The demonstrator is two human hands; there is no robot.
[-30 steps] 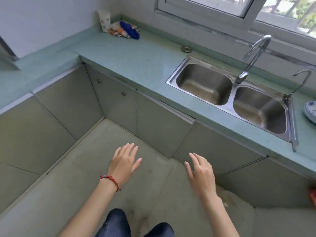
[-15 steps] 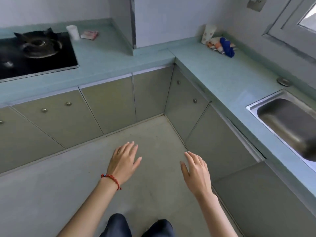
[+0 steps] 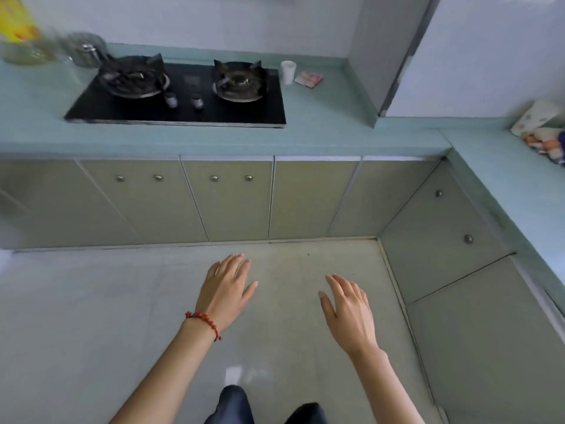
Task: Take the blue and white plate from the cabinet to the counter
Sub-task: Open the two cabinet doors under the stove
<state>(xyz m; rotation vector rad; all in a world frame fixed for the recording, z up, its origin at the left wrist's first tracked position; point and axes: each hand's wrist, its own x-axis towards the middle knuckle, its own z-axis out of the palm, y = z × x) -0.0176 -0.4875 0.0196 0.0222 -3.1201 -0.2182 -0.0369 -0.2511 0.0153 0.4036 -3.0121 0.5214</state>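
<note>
No lettering is legible from where I stand; the yellow package (image 3: 13, 21) at ten o'clock is perhaps printed, but blurred.

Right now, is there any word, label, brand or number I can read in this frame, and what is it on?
None can be read.
Yellow package, far left on the counter: printing too blurred.
Pink packet beside the white cup: markings too small.
Patterned cup at right: pattern only, no text.
</note>
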